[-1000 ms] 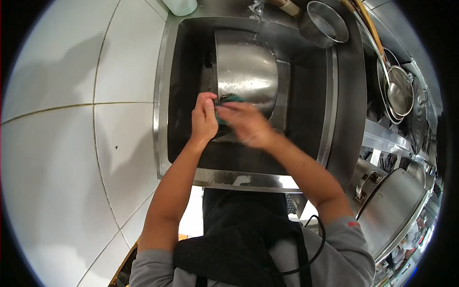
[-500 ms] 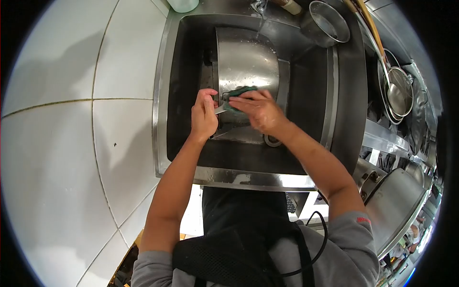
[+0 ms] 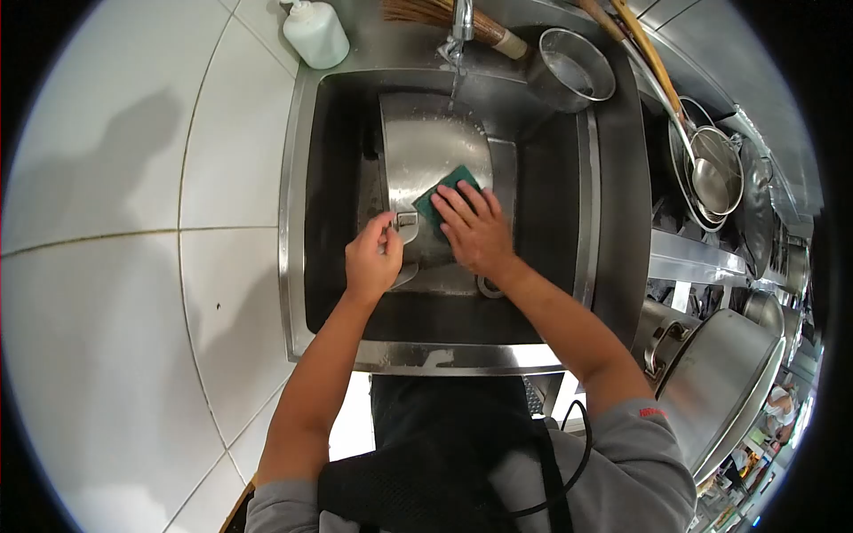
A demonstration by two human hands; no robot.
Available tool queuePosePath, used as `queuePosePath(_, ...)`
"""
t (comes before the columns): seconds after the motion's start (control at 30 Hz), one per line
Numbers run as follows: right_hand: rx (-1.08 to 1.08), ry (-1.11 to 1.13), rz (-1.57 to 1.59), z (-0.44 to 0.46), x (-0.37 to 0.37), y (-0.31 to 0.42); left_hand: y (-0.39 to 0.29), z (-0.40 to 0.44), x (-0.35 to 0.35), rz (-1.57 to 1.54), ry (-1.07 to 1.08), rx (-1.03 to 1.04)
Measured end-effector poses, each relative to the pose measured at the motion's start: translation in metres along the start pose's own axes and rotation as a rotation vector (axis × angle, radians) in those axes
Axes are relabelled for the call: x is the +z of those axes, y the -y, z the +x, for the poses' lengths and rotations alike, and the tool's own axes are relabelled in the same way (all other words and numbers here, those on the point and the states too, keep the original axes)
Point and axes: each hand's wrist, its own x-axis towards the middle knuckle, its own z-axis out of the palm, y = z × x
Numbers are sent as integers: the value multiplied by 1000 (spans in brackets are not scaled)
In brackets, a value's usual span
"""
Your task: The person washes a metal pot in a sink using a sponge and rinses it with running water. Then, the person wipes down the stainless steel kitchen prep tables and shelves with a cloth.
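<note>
One sink (image 3: 292,231). Inside: one metal pot (image 3: 435,138), one green pad (image 3: 461,175). Over it, two hands: one left hand (image 3: 370,258), one right hand (image 3: 480,235). Behind: one tap (image 3: 462,22), one white bottle (image 3: 316,35), one brush (image 3: 511,43). Right of sink: one ladle (image 3: 711,185), at least one strainer (image 3: 729,158); overlapping, exact tally unclear.

Mid-frame now, a cylindrical steel pot (image 3: 431,147) lies sideways in the rectangular steel sink (image 3: 551,195); flat green scouring pad (image 3: 455,176) on its wall, right hand (image 3: 480,235) atop that, left hand (image 3: 371,258) at the curved steel handle (image 3: 409,226). Up top, left to right: white plastic pump bottle (image 3: 316,37), brown bristle brush (image 3: 498,31) behind the chrome tap (image 3: 462,19), round steel pan (image 3: 569,98).
</note>
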Motion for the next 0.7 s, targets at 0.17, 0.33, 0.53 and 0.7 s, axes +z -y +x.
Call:
queuePosePath(0.17, 101, -176, 4, 94, 11, 1, 11, 4, -5, 15, 78, 83)
queuePosePath(0.33, 305, 128, 61, 192, 67, -59, 6, 2, -6, 28, 108, -3)
queuePosePath(0.53, 47, -34, 9, 81, 5, 2, 4, 2, -5, -53, 90, -126)
queuePosePath(0.7, 47, 149, 37, 50, -8, 7, 18, 1, -6, -53, 63, -60)
